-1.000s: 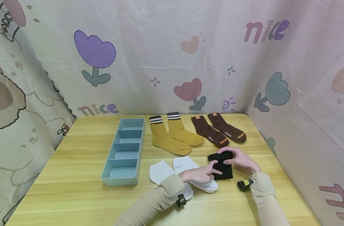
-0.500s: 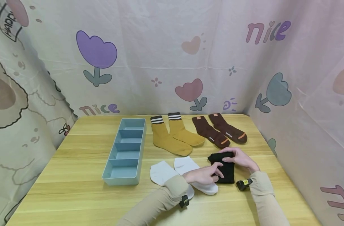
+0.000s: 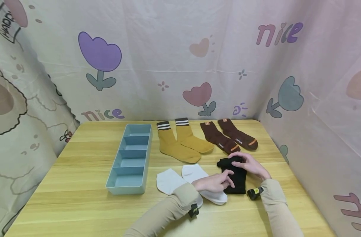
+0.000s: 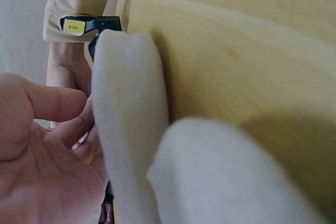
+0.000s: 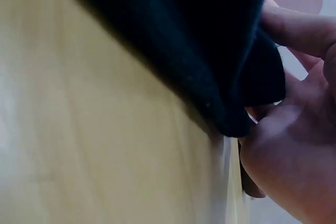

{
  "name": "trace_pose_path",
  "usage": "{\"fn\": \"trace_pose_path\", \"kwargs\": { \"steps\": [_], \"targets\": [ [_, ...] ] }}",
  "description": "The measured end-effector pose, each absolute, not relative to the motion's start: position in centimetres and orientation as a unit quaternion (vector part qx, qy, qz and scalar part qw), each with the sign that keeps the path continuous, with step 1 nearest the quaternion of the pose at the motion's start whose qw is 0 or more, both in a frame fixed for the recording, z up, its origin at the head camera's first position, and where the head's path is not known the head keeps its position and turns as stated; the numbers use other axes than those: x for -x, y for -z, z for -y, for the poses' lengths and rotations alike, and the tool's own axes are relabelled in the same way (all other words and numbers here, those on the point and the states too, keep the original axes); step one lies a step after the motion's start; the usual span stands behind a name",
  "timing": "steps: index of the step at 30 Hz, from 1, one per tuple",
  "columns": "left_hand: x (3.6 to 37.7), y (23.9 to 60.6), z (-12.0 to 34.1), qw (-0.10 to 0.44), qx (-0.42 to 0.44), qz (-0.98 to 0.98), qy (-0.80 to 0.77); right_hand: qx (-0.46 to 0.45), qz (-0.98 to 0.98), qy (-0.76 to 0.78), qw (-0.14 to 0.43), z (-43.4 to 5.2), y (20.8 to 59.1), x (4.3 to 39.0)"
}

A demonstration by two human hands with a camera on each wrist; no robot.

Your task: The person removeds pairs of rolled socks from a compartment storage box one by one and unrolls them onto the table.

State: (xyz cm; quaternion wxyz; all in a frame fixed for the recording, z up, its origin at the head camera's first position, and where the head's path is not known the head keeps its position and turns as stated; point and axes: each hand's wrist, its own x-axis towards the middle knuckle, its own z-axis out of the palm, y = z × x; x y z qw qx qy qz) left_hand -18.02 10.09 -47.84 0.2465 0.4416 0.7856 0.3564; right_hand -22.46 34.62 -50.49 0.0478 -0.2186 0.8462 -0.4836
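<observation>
A folded black sock [image 3: 236, 184] lies on the table at the right in the head view. My right hand [image 3: 251, 165] pinches its far edge, thumb on top; the right wrist view shows the dark fabric [image 5: 194, 40] between thumb and fingers. From the left, my left hand [image 3: 213, 183] reaches over a pair of white ankle socks [image 3: 169, 181], its outstretched fingers resting on the black sock. That hand's palm [image 4: 47, 166] shows in the left wrist view beside a white sock [image 4: 131, 114]. My left forearm hides part of the white pair.
A blue organizer box [image 3: 144, 177] with several compartments in a row stands left of the socks. Mustard socks [image 3: 174, 144] with striped cuffs and brown socks [image 3: 216, 138] lie flat toward the back. Patterned curtains [image 3: 156, 59] enclose the wooden table [image 3: 79, 171].
The black sock has been drawn out longer toward the near side, and its far edge is more bunched. My left hand has shifted slightly right over it; my right hand keeps its grip.
</observation>
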Motion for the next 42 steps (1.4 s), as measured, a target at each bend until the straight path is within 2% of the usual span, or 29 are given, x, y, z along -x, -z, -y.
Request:
{"fn": "trace_pose_path", "kwargs": {
  "steps": [11,25,35,42],
  "targets": [
    [18.1,48.0,-9.9,0.269,-0.431,-0.773,-0.379,0.227,-0.858,0.453,0.079,-34.7,49.9,23.4],
    [18.1,47.8,-9.9,0.266,-0.424,-0.778,-0.379,0.22,-0.861,0.455,0.056,-34.6,50.0,24.1],
    [18.1,47.9,-9.9,0.268,-0.422,-0.776,-0.385,0.238,-0.867,0.433,0.069,-34.6,49.6,24.5],
    [18.1,48.0,-9.9,0.27,-0.415,-0.777,-0.388,0.213,-0.885,0.408,0.068,-34.5,49.4,25.1]
  ]
}}
